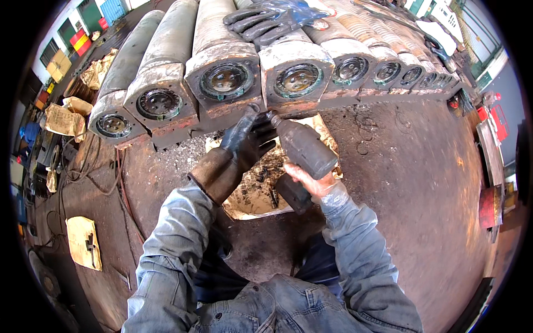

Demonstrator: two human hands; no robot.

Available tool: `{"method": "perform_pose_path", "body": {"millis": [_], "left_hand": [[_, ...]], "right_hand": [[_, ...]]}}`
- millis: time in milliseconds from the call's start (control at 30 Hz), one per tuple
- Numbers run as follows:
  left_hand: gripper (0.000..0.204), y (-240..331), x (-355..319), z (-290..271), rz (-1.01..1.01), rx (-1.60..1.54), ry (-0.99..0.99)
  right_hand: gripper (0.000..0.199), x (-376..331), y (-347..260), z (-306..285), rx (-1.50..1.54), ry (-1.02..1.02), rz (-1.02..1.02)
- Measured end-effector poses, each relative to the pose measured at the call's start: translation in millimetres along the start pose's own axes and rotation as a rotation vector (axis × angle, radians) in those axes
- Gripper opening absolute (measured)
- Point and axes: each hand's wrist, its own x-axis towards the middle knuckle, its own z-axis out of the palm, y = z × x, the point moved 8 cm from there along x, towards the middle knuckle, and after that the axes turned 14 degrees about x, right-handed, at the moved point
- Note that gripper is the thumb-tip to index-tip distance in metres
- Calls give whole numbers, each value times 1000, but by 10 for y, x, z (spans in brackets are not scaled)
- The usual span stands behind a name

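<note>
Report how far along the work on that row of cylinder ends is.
Done: cannot tell; no end cap in the row looks removed. In hand: the bare right hand holds an impact wrench, steadied by the gloved left hand, at one end's lower edge. Left: the row's other ends.

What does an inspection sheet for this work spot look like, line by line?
Surface: rusty, grimy metal floor, with torn cardboard under the hands.
Job's things: impact wrench, nose at the lower edge of a square flanged cylinder end; a row of such cylinders lies side by side.
Clutter: dark gloves lying on the cylinders; small dark bits on the cardboard.
Hands: right hand, bare, grips the wrench handle; left hand, gloved, fingers at the wrench nose.
Cables: hoses on the floor at left.
Surroundings: cardboard sheet, workshop clutter at left.
</note>
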Motion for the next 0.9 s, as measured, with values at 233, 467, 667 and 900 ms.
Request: {"method": "perform_pose_path", "body": {"millis": [233,467,667,900], "left_hand": [[48,84,-21,77,61,-165,-339],[46,184,-54,-118,204,41,-19],[40,87,-43,-325,1,-131,125],[76,-15,55,-519,-4,455,148]], "right_hand": [[64,20,424,182,-345,-105,-82],[60,53,190,208,-82,-114,-24],[58,126,180,79,-45,-132,8],[32,240,135,-112,387,235,21]]}}
